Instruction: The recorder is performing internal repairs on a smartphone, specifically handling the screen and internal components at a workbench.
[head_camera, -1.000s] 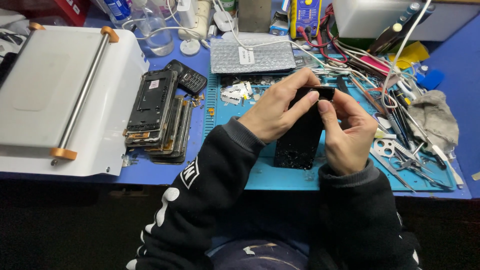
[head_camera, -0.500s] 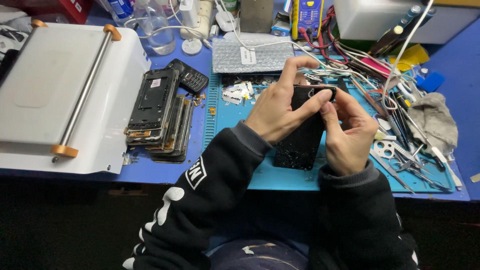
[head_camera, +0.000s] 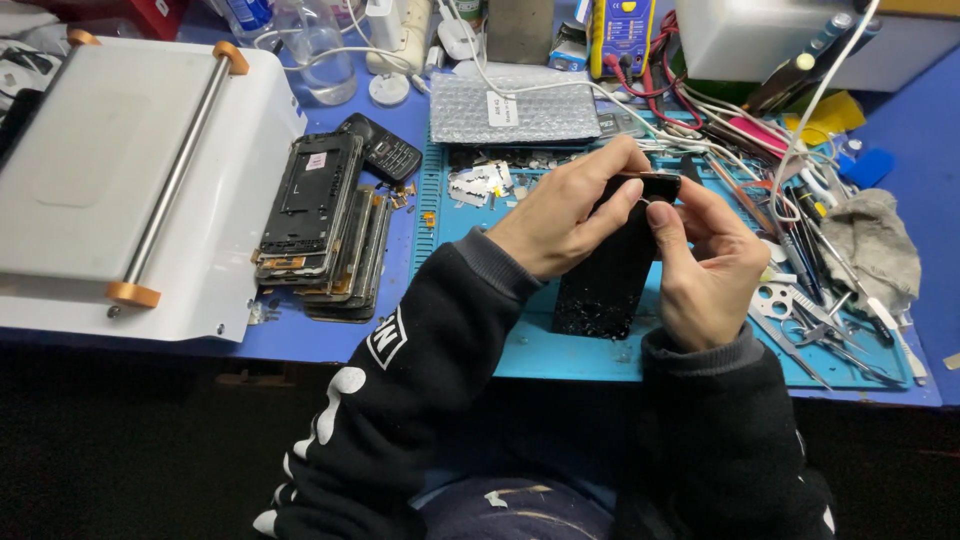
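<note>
Sleeves: black with white print, nearest the camera.
Held thing: flat black rectangular phone screen panel with cracked glass (head_camera: 610, 270), tilted, lower edge resting on the turquoise rubber work mat (head_camera: 560, 355).
Left hand (head_camera: 560, 215): fingers curled over the panel's top and left edge, gripping it.
Right hand (head_camera: 705, 265): thumb and fingertips pinched on the panel's upper right corner.
Handling: probably light, thin and stiff, but brittle; splintered glass looks sharp, so the side edges seem the safest hold.
Left: stack of dark stripped phone frames (head_camera: 320, 225), then a white flat-topped machine with a metal roller bar (head_camera: 120, 180).
Right: scattered metal tweezers and scissors (head_camera: 810, 315), grey crumpled cloth (head_camera: 875, 250).
Far: silver bubble-wrap pouch (head_camera: 515, 108).
</note>
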